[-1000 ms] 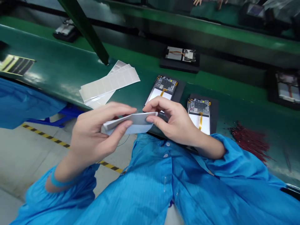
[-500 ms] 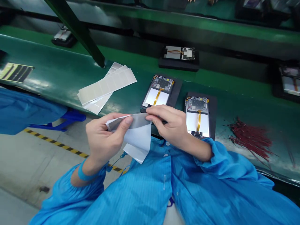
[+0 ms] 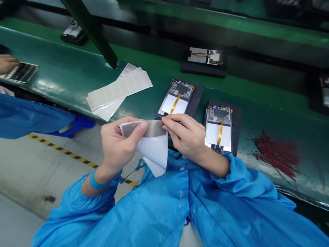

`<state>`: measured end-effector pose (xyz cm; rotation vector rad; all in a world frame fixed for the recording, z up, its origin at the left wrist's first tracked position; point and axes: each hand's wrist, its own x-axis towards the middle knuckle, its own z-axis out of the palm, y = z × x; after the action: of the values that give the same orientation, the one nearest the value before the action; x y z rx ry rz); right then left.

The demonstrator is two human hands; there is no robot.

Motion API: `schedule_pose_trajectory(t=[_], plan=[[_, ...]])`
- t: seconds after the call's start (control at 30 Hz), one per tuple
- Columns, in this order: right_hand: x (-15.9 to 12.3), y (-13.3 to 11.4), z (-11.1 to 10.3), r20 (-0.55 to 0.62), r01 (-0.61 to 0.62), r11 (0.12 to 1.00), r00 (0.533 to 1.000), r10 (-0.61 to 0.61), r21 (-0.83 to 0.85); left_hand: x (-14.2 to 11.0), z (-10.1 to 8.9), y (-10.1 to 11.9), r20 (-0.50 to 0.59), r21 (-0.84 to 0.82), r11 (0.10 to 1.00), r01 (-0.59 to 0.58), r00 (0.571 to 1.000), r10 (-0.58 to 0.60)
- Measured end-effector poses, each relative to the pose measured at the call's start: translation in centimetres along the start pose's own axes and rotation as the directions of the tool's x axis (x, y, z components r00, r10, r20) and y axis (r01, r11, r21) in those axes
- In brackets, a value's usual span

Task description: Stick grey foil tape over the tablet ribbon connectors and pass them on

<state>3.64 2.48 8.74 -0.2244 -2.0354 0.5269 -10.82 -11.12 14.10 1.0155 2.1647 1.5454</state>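
Between my hands is a bent sticker sheet [image 3: 154,147], with a grey strip along its top and white backing hanging below. My left hand [image 3: 119,144] is closed on its left end, thumb pressed over the grey face. At the upper right corner, my right hand [image 3: 183,135] pinches the sheet's edge with thumb and fingertips. Just beyond the hands lies an opened tablet [image 3: 176,97] with a circuit board, white battery and orange ribbon. A second opened tablet [image 3: 218,128] sits to the right of my right hand.
More sticker sheets [image 3: 119,90] lie fanned on the green bench [image 3: 64,75]. Red wires [image 3: 277,154] are heaped at right. Another opened device [image 3: 205,56] rests on a black block farther back. A green post [image 3: 89,31] stands at left, near another person's hand [image 3: 9,64].
The sheet has turned from nearly edge-on to showing its grey strip, and its white backing now hangs down. My left hand has moved right. Another person's hand has appeared at far left.
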Motion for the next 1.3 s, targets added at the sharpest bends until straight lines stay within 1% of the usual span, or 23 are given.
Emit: schedule_pose_trajectory(t=[0.07,0.1,0.23,0.27,0.33,0.4,0.47,0.5,0.53,0.6,0.67,0.7,0.73,0.8,0.87,0.9,1.0,1.07,1.13,1.2,1.23,1.3], plan=[[-0.8,0.5,0.1,-0.021,0.079,0.995,0.997,-0.08,-0.057,0.0,0.1,0.0,0.001,-0.019,1.0,0.018,1.0,-0.018],[-1.3,0.8,0.1,-0.011,0.099,0.992,0.995,-0.1,-0.076,0.0,0.1,-0.1,0.002,-0.031,0.999,0.028,1.0,-0.028],[-2.6,1.5,-0.1,0.089,0.079,0.995,0.993,-0.073,-0.065,0.2,0.2,-0.5,0.024,-0.099,0.991,0.089,0.996,-0.087],[-2.4,1.5,-0.2,0.097,0.09,0.994,0.992,-0.085,-0.056,0.2,0.2,-0.6,0.028,-0.116,0.989,0.096,0.995,-0.094],[-1.6,1.1,-0.3,0.075,0.09,0.995,0.993,-0.088,-0.034,0.3,0.2,-0.7,0.04,-0.131,0.987,0.093,0.995,-0.089],[-0.3,0.5,-0.4,0.048,0.027,1.0,0.998,-0.027,0.006,0.3,0.3,-0.7,0.071,-0.126,0.989,0.08,0.995,-0.072],[0.8,0.0,-0.3,0.078,-0.045,0.998,0.996,0.041,0.046,0.4,0.3,-0.8,0.118,-0.127,0.989,0.08,0.991,-0.065],[1.0,-0.1,-0.2,0.103,-0.048,0.998,0.994,0.042,0.052,0.4,0.3,-0.9,0.145,-0.143,0.985,0.092,0.987,-0.071],[1.1,-0.1,-0.1,0.126,-0.027,0.999,0.992,0.021,0.044,0.5,0.4,-1.0,0.168,-0.169,0.979,0.112,0.982,-0.083],[0.7,0.0,0.1,0.141,0.056,0.998,0.988,-0.057,0.01,0.6,0.4,-1.2,0.192,-0.242,0.955,0.17,0.973,-0.125],[0.1,0.3,0.3,0.124,0.148,0.989,0.982,-0.145,-0.017,0.7,0.5,-1.4,0.197,-0.297,0.925,0.236,0.963,-0.182],[-0.1,0.3,0.3,0.105,0.176,0.984,0.979,-0.174,-0.012,0.8,0.5,-1.5,0.196,-0.309,0.915,0.259,0.959,-0.205],[-0.1,0.4,0.3,0.087,0.175,0.985,0.981,-0.175,0.006,0.8,0.5,-1.6,0.189,-0.313,0.912,0.265,0.958,-0.213],[0.0,0.3,0.3,0.074,0.091,0.994,0.993,-0.095,0.061,0.7,0.5,-1.9,0.169,-0.291,0.927,0.238,0.966,-0.195],[0.3,0.2,0.3,0.093,-0.009,0.995,0.996,-0.001,0.101,0.6,0.5,-2.2,0.135,-0.242,0.953,0.183,0.979,-0.153],[0.4,0.2,0.3,0.107,-0.034,0.994,0.994,0.023,0.102,0.6,0.5,-2.3,0.124,-0.215,0.963,0.163,0.983,-0.138],[0.3,0.2,0.3,0.114,0.002,0.997,0.993,-0.011,0.083,0.6,0.5,-2.3,0.138,-0.171,0.972,0.16,0.981,-0.137],[0.1,0.2,0.3,0.111,0.007,0.994,0.994,-0.018,0.105,0.6,0.6,-2.1,0.151,-0.169,0.972,0.162,0.979,-0.137],[0.2,0.1,0.2,0.128,-0.063,0.983,0.991,0.041,0.17,0.5,0.8,-1.7,0.148,-0.153,0.977,0.145,0.981,-0.123],[0.5,0.0,0.0,0.177,-0.159,0.958,0.977,0.119,0.237,0.4,0.9,-1.3,0.134,-0.117,0.987,0.11,0.986,-0.094],[0.7,-0.1,0.0,0.195,-0.19,0.947,0.971,0.141,0.261,0.4,1.0,-1.2,0.127,-0.097,0.991,0.092,0.989,-0.079],[1.0,-0.2,-0.1,0.194,-0.206,0.936,0.969,0.154,0.284,0.3,1.0,-1.0,0.118,-0.065,0.995,0.071,0.991,-0.063]])
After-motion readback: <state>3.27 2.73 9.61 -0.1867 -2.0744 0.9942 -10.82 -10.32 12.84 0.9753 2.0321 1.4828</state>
